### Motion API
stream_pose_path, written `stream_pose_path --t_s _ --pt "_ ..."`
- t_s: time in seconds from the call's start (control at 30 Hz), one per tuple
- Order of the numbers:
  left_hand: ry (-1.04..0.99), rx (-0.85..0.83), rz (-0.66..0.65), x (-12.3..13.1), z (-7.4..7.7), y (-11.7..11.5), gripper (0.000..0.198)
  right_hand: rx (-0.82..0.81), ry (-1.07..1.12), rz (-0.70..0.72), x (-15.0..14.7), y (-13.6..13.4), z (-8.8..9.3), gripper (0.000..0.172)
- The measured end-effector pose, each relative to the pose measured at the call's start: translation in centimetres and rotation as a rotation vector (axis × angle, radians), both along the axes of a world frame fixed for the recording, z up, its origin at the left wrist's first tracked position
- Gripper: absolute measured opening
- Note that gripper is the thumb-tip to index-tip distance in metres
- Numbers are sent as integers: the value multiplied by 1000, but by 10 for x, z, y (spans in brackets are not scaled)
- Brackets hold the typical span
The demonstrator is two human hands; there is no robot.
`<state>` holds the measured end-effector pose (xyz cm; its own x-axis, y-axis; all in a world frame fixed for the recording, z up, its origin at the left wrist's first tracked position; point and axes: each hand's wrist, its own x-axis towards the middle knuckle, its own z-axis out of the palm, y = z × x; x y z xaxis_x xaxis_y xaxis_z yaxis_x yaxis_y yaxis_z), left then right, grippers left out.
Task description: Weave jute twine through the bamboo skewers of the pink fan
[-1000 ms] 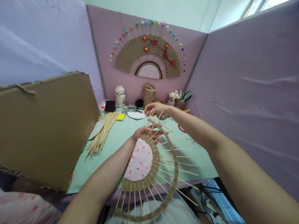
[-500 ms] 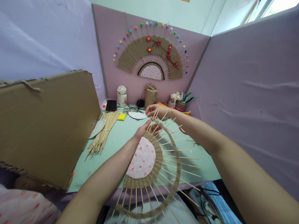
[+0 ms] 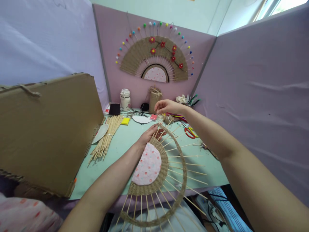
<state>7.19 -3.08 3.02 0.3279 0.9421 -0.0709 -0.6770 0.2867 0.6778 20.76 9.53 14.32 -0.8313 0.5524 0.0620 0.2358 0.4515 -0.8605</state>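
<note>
A half-round woven fan (image 3: 165, 167) of bamboo sticks and brown twine hangs tilted over the table's front edge and my lap. Pink dotted cloth (image 3: 147, 164) covers its centre, and a narrow outer ring of twine (image 3: 184, 170) crosses the spread sticks. My left hand (image 3: 148, 134) is closed around the fan's upper end, thumb on top, some fingers behind the sticks. Above that end, my right hand (image 3: 165, 105) is raised with fingertips pinched on a thin strand of twine, which is hard to make out against the clutter.
A bundle of bamboo sticks (image 3: 107, 137) and a cardboard sheet (image 3: 50, 132) are at left. At the back stand a white jar (image 3: 125, 100) and a twine roll (image 3: 155, 100). Scissors (image 3: 189, 132) lie at right. A finished fan (image 3: 137, 53) hangs on the back panel.
My right hand has lifted up and slightly away from the fan's upper end, uncovering the scissors and a pink packet behind. My left hand and the fan have barely moved.
</note>
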Motion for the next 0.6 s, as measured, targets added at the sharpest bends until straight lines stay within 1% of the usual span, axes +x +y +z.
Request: stream_pose_path --t_s 0.1,0.2,0.33,0.43,0.6 --pt "10 -2 -2 0 0 0 28 59 36 -26 13 -9 3 27" --pt "21 1 -5 0 -1 0 34 63 85 -90 25 -13 -1 28" --pt "26 0 -11 0 -3 0 35 20 112 -178 36 -15 -7 30" --pt "30 7 -8 1 -5 1 35 -36 145 -210 39 -16 -12 32" --pt "49 35 1 2 -4 2 35 -119 206 -243 43 -16 -29 32"
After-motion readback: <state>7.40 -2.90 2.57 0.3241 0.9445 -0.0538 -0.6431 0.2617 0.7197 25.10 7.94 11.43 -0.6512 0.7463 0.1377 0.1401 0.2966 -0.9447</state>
